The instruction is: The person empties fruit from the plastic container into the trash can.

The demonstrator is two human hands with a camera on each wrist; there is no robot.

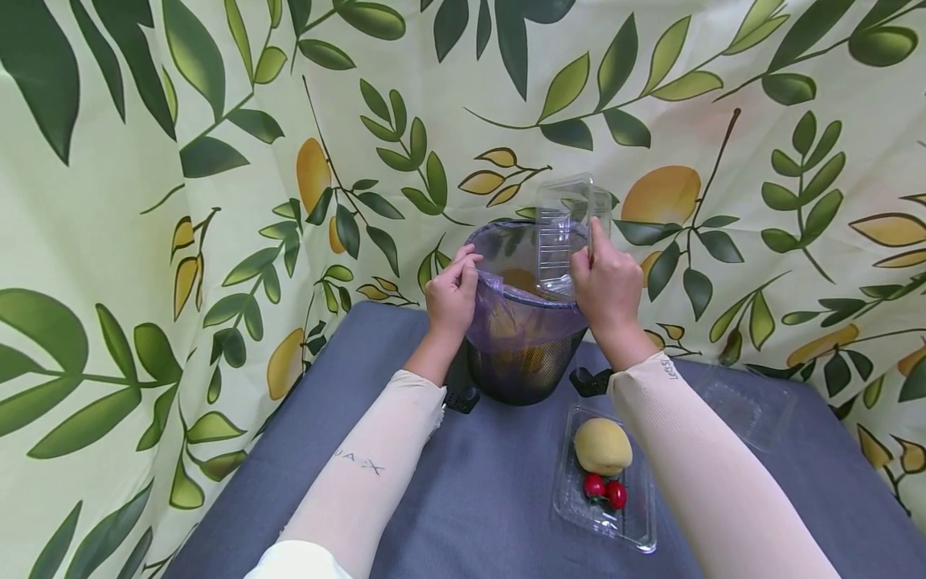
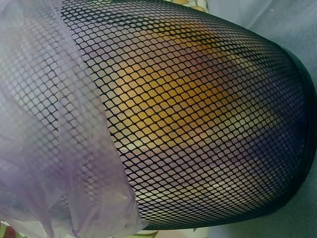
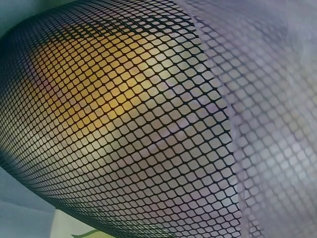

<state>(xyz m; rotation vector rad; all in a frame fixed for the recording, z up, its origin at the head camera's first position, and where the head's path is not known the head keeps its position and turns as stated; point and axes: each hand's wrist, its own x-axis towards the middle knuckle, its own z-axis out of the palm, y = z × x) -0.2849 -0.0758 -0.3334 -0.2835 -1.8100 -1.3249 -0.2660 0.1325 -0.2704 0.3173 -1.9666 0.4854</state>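
Observation:
A black mesh wastebasket stands at the back of the table, its rim covered by a translucent purple bin liner. At the rim's left side my left hand pinches the liner's edge. My right hand grips a clear plastic container, tilted upright over the basket's right side, index finger along its edge. Both wrist views show the basket's mesh and the folded-over liner up close. Something orange-yellow shows through the mesh; its kind is unclear. Neither hand appears in its wrist view.
Nearer me lies a clear plastic tray bearing a round yellow fruit and two small red fruits. Beyond my right forearm is another clear plastic piece. A leaf-patterned cloth hangs close behind the basket.

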